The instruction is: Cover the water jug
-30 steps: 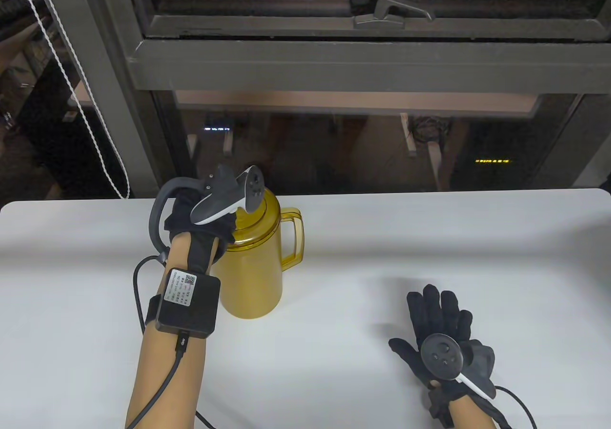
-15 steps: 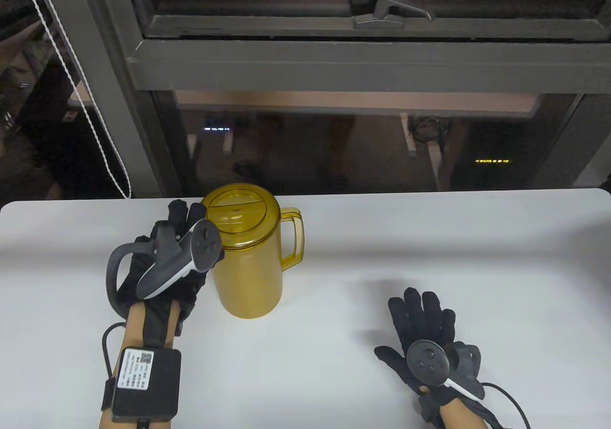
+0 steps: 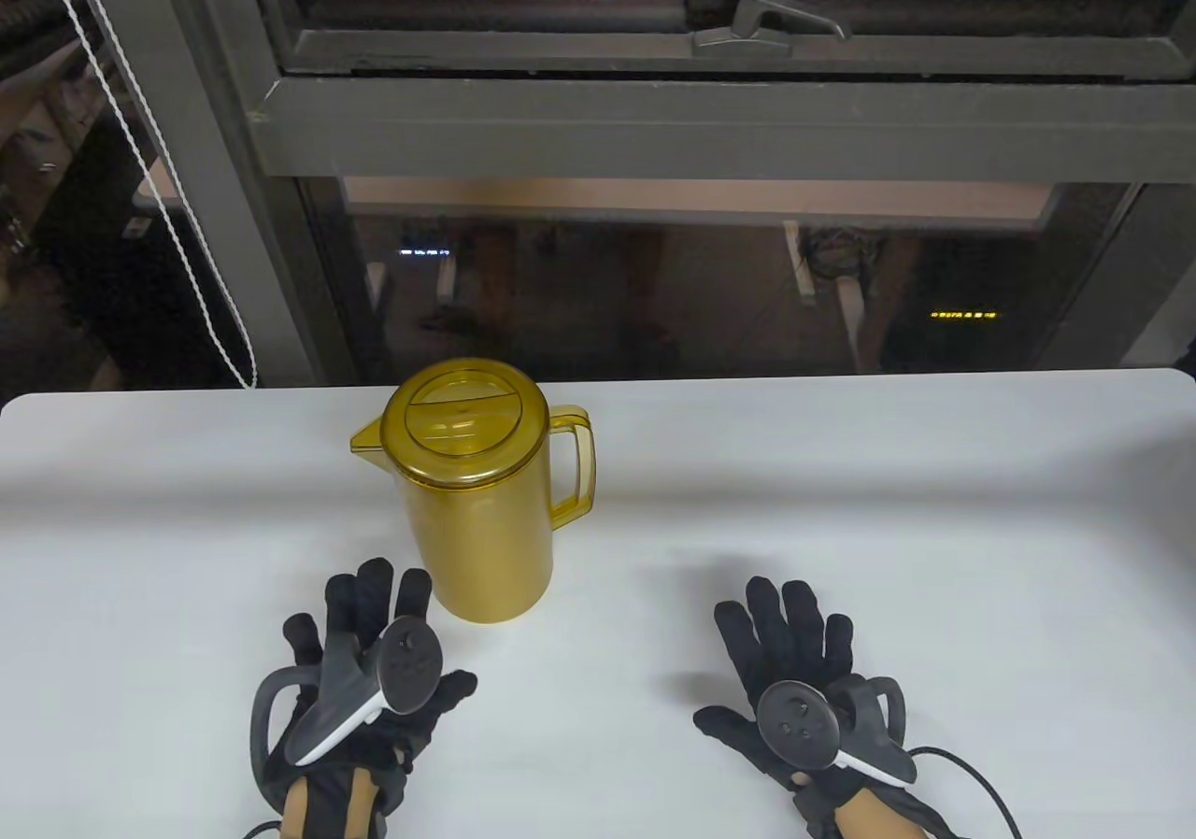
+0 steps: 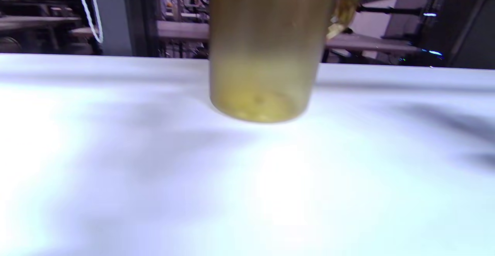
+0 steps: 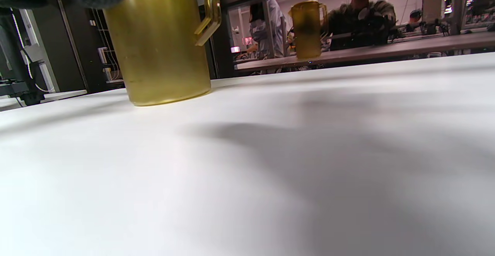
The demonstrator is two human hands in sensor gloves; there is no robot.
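already covered: lid sits on the jug

plainly the amber jug (image 3: 478, 503) stands upright on the white surface (image 3: 841, 503), toward its far left-centre, with the handle (image 3: 575, 465) to the right and the spout (image 3: 366, 439) to the left. the round lid (image 3: 462, 414) lies flat inside the rim, so the covering looks done; nothing seems left but to check that it is pressed home, which cannot be judged from above. through the tinted wall in the left wrist view the jug (image 4: 267, 51) shows no clear water line, so whether it holds any liquid i cannot tell. the left hand (image 3: 374, 680) rests flat on the surface just in front of the jug, fingers spread, grip loose and holding nothing. the right hand (image 3: 794, 680) lies flat well apart to the right, fingers straight, also empty. behind the surface runs a dark window frame (image 3: 654, 120).
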